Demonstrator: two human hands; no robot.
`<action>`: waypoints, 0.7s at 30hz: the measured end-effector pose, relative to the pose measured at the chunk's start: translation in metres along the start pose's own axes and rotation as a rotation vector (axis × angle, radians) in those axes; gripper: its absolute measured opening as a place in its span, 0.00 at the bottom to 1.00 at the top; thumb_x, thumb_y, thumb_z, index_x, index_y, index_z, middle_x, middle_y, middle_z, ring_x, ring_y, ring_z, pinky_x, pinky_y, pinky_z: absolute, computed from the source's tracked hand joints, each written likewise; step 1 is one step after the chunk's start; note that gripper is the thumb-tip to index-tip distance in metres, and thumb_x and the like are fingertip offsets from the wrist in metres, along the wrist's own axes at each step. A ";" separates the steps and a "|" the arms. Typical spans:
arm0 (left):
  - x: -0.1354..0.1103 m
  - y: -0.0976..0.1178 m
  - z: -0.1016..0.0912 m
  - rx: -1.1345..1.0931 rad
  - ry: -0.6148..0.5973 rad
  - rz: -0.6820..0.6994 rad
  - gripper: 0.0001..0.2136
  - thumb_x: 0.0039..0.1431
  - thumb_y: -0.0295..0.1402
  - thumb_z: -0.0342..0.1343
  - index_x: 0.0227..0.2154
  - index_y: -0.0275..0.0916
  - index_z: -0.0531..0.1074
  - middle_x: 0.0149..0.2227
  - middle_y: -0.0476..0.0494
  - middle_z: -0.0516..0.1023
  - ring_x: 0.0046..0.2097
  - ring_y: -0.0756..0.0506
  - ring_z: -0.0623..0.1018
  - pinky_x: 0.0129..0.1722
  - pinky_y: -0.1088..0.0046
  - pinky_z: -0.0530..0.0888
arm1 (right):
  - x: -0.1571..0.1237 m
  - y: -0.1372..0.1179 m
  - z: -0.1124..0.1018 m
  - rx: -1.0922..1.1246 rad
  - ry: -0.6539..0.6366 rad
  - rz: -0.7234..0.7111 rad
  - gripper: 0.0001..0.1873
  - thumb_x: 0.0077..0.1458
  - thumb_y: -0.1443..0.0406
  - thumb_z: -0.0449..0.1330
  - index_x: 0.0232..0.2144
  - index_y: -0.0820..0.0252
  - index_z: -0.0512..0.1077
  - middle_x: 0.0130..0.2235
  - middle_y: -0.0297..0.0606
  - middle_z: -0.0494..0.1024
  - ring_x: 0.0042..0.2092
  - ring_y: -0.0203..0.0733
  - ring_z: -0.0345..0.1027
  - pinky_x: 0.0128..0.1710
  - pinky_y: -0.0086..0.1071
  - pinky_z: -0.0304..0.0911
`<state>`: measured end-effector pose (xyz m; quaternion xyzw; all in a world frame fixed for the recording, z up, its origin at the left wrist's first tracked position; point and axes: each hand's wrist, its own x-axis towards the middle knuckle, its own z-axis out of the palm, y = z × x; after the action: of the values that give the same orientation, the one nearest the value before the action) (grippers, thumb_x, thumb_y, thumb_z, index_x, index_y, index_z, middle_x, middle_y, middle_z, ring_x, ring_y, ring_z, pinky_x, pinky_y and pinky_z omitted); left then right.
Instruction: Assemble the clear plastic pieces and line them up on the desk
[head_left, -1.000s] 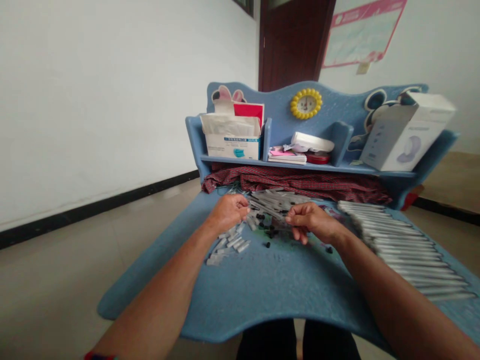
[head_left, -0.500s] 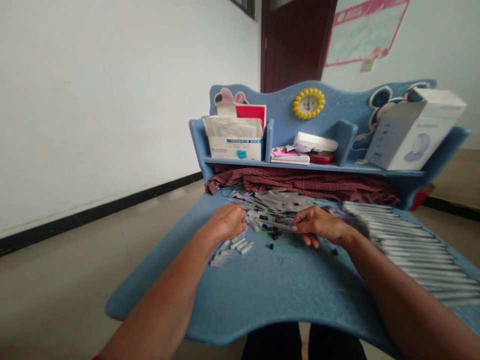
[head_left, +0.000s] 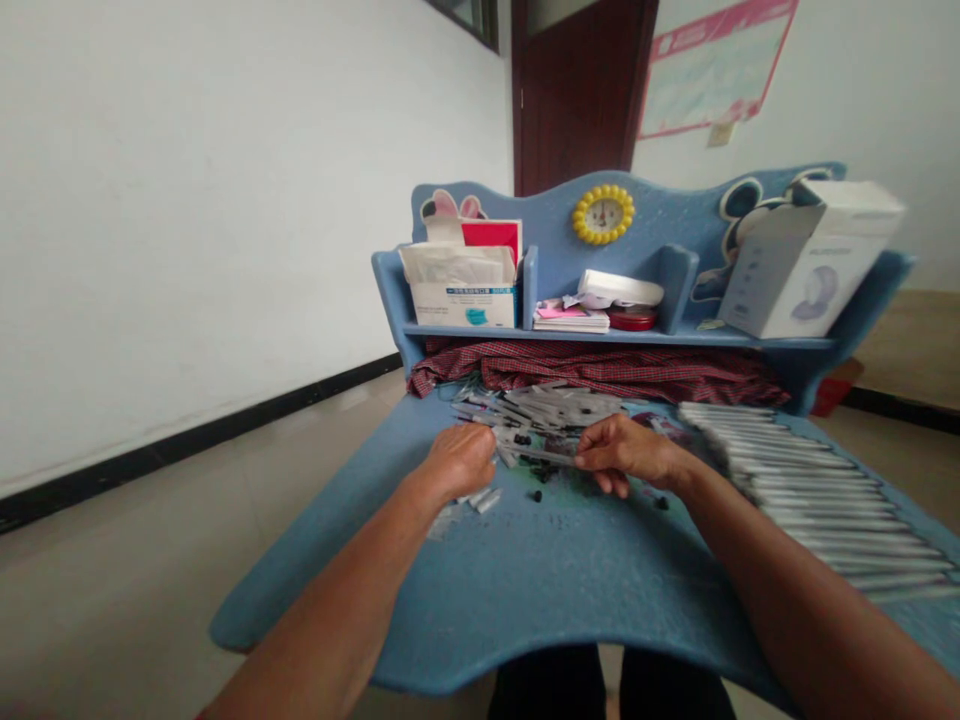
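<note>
A clear tube (head_left: 538,456) spanned the gap.
The right hand (head_left: 621,455) had its fingertips clamped on one end; the left hand (head_left: 461,458) curled its fingers by the other, their grip impossible to tell.

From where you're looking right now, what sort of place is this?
Probably a room in a home: a blue desk with a cartoon mouse and a yellow flower on its back, and a dark door behind.

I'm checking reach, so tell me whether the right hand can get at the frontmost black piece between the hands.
Likely yes: nothing shows between the right hand and the black piece on the table, though the hand's grip, closed on a tube, may need freeing first.
</note>
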<state>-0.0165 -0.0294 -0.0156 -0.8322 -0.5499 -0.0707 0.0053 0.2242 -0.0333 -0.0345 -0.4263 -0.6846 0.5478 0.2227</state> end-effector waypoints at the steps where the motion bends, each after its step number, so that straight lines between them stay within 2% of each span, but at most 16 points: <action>1: 0.000 -0.001 0.000 0.005 -0.004 0.025 0.06 0.39 0.25 0.51 0.12 0.39 0.67 0.19 0.44 0.71 0.25 0.45 0.71 0.24 0.74 0.58 | 0.000 0.001 -0.001 0.001 0.004 0.000 0.12 0.44 0.59 0.60 0.22 0.62 0.66 0.13 0.29 0.69 0.12 0.28 0.57 0.10 0.21 0.50; 8: 0.005 -0.011 -0.006 -0.173 0.032 0.147 0.05 0.44 0.29 0.52 0.18 0.37 0.70 0.22 0.49 0.70 0.24 0.51 0.67 0.24 0.78 0.57 | 0.001 0.003 -0.005 0.022 0.013 -0.025 0.12 0.44 0.59 0.60 0.22 0.63 0.66 0.13 0.28 0.69 0.11 0.28 0.58 0.10 0.21 0.51; 11: 0.006 -0.015 -0.005 -0.275 0.062 0.189 0.05 0.46 0.30 0.52 0.20 0.37 0.70 0.20 0.50 0.68 0.23 0.52 0.66 0.23 0.80 0.56 | 0.000 0.002 -0.005 0.026 0.017 -0.029 0.11 0.44 0.59 0.60 0.22 0.62 0.66 0.13 0.28 0.69 0.11 0.28 0.58 0.10 0.21 0.50; 21: 0.006 -0.016 -0.005 -0.498 0.064 0.148 0.05 0.46 0.31 0.51 0.21 0.36 0.70 0.16 0.53 0.64 0.20 0.53 0.62 0.19 0.81 0.54 | -0.003 -0.003 -0.008 0.059 0.039 -0.024 0.12 0.42 0.58 0.60 0.22 0.62 0.67 0.13 0.28 0.69 0.11 0.29 0.58 0.10 0.21 0.50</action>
<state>-0.0299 -0.0181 -0.0108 -0.8432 -0.4528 -0.2294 -0.1771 0.2311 -0.0315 -0.0284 -0.4219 -0.6686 0.5566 0.2551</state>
